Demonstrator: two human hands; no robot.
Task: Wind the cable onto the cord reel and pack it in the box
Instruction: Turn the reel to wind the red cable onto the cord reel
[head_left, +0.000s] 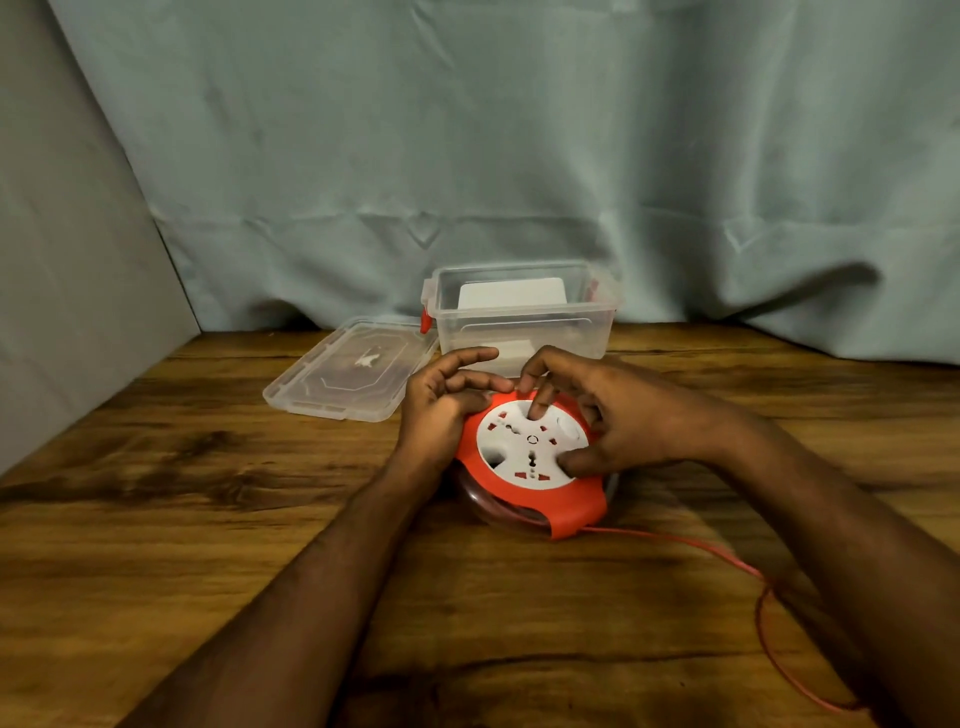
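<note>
The left hand (441, 402) rests against the left edge of the reel (530, 462), palm on its red rim, with the fingers loosely curled and spread above the rim rather than closed round anything; the index finger points toward the box. The right hand (618, 415) lies over the right side of the reel, its fingers bent down onto the white socket face: one fingertip presses into the face near the far edge and the thumb sits on the near right part of the face, so the hand is half closed on the reel top without wrapping it. The reel lies flat on the desk (208, 519), socket face up, a clear lower disc showing beneath the red rim with red turns of cable inside. From the reel's near right corner the cable (727, 558) runs out across the desk, away to the right and then curves toward the near edge, passing under the right forearm. Just behind the reel stands the box (524, 322), clear with red latches, open, with something white inside that is too dim to tell. The lid (348, 371) lies flat on the desk behind and left of the reel, touching the box's left side. A pale cloth (519, 130) hangs behind the box.
</note>
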